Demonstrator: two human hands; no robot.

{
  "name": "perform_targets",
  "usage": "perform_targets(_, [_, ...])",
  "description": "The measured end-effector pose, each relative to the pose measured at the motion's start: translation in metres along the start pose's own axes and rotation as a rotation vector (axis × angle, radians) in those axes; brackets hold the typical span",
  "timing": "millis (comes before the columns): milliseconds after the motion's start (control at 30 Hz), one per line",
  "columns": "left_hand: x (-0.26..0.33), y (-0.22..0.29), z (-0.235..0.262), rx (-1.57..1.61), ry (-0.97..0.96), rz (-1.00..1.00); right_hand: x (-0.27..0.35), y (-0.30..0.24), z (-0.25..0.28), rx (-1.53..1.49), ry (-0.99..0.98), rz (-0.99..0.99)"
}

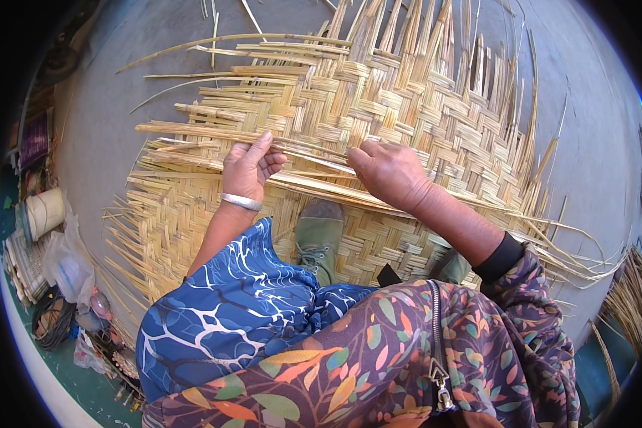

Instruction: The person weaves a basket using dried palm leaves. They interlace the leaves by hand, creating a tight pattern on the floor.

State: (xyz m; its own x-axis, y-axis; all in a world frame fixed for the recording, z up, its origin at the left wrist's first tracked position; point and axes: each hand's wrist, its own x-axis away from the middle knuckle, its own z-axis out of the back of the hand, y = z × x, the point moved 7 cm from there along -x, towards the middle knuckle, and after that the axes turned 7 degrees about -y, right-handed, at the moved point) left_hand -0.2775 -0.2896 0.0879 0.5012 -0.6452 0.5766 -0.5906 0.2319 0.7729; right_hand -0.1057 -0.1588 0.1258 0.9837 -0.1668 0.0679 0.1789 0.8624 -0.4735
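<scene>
A large woven mat of pale yellow split-reed strips lies on the floor under me, its loose ends fanning out at the far and side edges. Across it, from left to right, runs a bundle of reed strips. My left hand, with a silvery bangle at the wrist, is closed on these strips, thumb on top and fingers curled. To its right, my right hand is a near-fist, fingertips pinching the strips; its palm side is hidden. More long strips pass just below both hands.
My green lace-up shoe rests on the mat. Grey floor surrounds it. At the left stand a white bucket, a plastic bag and a coil of dark cable. Loose reeds lie in a bunch at the right.
</scene>
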Motion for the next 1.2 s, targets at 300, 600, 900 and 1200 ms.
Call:
perform_targets(300, [0.015, -0.006, -0.038, -0.025, -0.310, 0.015, -0.034, 0.004, -0.005, -0.805, -0.126, -0.206])
perform_targets(600, [0.015, -0.023, -0.034, -0.098, -0.159, 0.053, -0.038, 0.006, -0.007, -0.792, -0.116, -0.228])
perform_targets(900, [0.012, -0.019, -0.030, -0.457, 0.061, -0.130, -0.043, -0.005, -0.013, -0.488, -0.067, -0.309])
perform_targets(1200, [-0.001, -0.001, 0.000, 0.084, -0.030, -0.038, -0.034, 0.018, -0.023, -0.687, -0.234, -0.320])
